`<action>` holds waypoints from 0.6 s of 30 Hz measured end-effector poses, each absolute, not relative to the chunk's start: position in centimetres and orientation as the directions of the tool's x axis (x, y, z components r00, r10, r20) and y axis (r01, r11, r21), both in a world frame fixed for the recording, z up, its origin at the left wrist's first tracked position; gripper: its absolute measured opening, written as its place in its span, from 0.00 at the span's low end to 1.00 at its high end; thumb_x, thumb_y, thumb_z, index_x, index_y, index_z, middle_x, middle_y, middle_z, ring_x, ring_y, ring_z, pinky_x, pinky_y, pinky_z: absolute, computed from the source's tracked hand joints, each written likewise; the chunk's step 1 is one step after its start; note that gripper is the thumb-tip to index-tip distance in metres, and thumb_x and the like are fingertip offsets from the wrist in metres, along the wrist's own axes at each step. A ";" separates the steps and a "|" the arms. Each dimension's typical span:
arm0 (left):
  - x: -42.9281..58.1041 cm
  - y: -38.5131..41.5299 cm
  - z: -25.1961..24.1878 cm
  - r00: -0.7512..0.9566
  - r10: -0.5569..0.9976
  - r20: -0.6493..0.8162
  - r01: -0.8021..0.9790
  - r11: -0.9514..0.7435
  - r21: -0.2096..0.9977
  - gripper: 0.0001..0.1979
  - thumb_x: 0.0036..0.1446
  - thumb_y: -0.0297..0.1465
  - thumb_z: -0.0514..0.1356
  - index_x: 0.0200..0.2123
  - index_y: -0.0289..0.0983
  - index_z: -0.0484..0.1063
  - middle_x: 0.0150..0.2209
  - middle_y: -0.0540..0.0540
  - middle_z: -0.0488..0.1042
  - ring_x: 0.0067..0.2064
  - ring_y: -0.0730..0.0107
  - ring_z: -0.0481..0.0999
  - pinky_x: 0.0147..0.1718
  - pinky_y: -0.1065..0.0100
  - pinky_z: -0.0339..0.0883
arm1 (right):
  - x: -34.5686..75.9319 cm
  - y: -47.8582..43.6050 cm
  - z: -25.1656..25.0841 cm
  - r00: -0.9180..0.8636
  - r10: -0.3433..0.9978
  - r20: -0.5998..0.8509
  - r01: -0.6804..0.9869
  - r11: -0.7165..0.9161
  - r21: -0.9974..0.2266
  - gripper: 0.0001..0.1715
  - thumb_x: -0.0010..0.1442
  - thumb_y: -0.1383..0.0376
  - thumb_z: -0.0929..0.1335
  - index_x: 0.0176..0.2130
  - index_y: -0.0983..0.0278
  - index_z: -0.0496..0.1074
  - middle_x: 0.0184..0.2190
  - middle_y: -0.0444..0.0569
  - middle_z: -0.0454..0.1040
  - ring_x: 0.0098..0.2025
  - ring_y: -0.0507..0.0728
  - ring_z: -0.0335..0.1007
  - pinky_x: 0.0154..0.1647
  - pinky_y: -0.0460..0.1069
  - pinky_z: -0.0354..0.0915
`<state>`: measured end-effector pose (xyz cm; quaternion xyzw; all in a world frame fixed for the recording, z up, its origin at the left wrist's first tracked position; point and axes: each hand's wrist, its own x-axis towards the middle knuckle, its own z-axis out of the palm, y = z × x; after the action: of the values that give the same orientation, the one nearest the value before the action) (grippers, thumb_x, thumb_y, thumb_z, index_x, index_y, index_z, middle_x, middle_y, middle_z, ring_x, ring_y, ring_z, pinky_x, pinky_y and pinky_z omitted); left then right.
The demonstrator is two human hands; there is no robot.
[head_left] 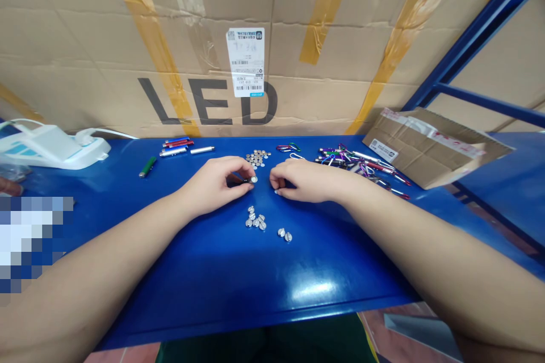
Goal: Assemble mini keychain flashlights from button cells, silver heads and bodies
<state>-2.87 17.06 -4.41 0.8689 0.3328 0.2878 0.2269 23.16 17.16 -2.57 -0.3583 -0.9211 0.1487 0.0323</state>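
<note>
My left hand (223,183) is closed on a dark mini flashlight (244,180), whose round silvery end shows at the fingertips. Most of its tube is hidden by the fingers. Opposite it, my right hand (298,180) is pinched just above the table; a tiny pale bit shows under its fingertips, too small to name. Beyond and between the hands lies a cluster of small silver button cells (257,157). Nearer to me are several round metal end caps (256,222) with slots or ridges, and two more caps (285,235) lie apart to the right.
Several mini flashlights (174,147) lie at back left, a green one (147,167) nearer. Flashlights with carabiners (361,164) are heaped at right beside a small carton (426,147). A white power strip (55,147) stands far left. A large cardboard box (298,108) walls the blue table's (204,272) back.
</note>
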 end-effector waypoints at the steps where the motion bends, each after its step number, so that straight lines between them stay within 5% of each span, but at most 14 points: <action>1: -2.9 17.1 -4.4 0.612 0.709 0.349 0.448 -0.675 0.587 0.07 0.62 0.35 0.64 0.40 0.39 0.76 0.41 0.46 0.80 0.41 0.64 0.81 0.43 0.63 0.80 | 23.2 17.2 -2.6 -0.740 0.671 -0.049 0.651 0.697 -0.302 0.08 0.60 0.71 0.68 0.38 0.60 0.75 0.37 0.45 0.79 0.40 0.57 0.72 0.44 0.52 0.66; 18: -2.9 17.1 -4.5 0.615 0.703 0.356 0.442 -0.682 0.583 0.07 0.62 0.35 0.65 0.40 0.38 0.76 0.41 0.46 0.80 0.42 0.65 0.81 0.44 0.63 0.80 | 23.4 16.6 -2.1 -0.802 0.590 -0.086 0.589 0.761 -0.273 0.06 0.64 0.70 0.67 0.38 0.63 0.76 0.38 0.50 0.77 0.44 0.60 0.68 0.50 0.54 0.63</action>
<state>-2.92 17.12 -4.47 0.8699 0.3291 0.2901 0.2255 23.39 16.62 -2.05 -0.3142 -0.9383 0.1445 0.0027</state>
